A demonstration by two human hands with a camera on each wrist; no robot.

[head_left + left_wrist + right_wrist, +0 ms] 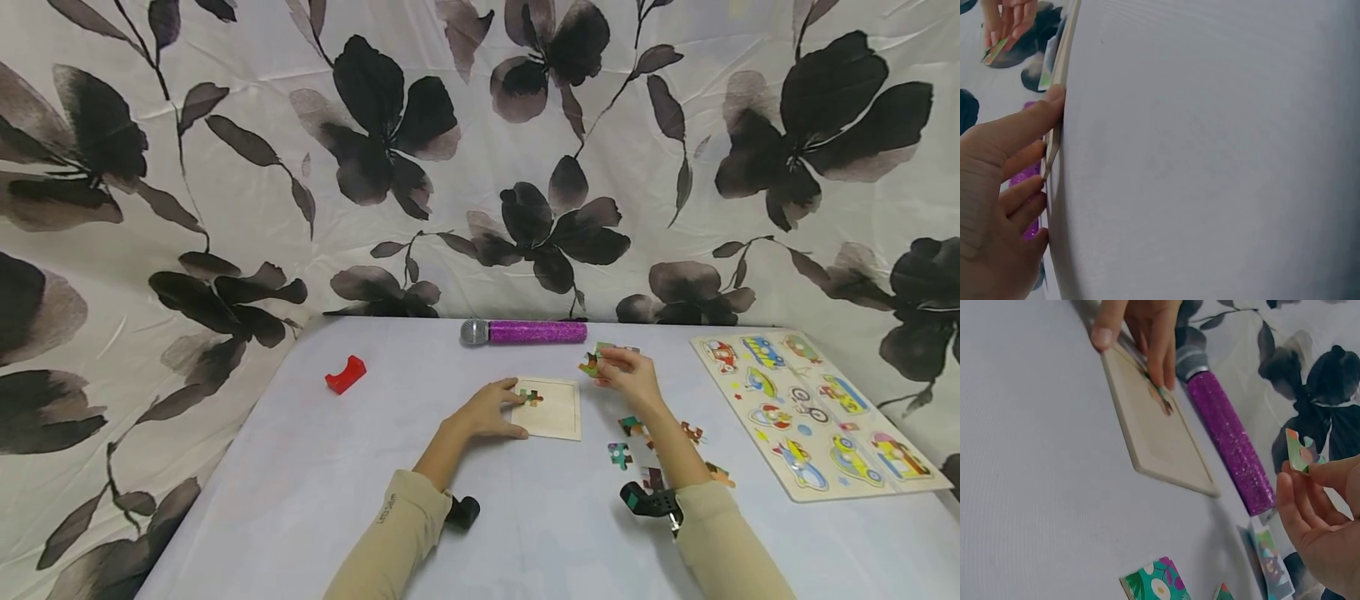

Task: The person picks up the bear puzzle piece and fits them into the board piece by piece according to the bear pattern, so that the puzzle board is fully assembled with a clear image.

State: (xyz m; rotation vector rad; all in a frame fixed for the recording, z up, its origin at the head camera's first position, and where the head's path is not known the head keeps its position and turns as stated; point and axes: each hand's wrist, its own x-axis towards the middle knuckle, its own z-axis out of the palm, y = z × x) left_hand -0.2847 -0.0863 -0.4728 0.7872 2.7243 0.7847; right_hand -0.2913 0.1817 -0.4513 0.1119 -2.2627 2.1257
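A square, light wooden puzzle tray [553, 421] lies on the table with a small patch of jigsaw [532, 397] near its upper left. My left hand [487, 412] rests on the tray's left side, thumb by the near corner, and a finger reaches the jigsaw patch in the right wrist view. Right of the tray, my right hand [632, 377] pinches a green and orange jigsaw piece [1299, 452] between thumb and fingers, raised off the table. Loose pieces lie around that hand, among them a teal piece with a white flower [1159, 584].
A glittery purple microphone [537, 332] lies behind the tray. At the right is a vehicle picture board [817, 417]. A red notched block [346, 375] sits at the left. More loose jigsaw pieces [619, 455] are near the right forearm. A floral cloth [450, 167] hangs behind.
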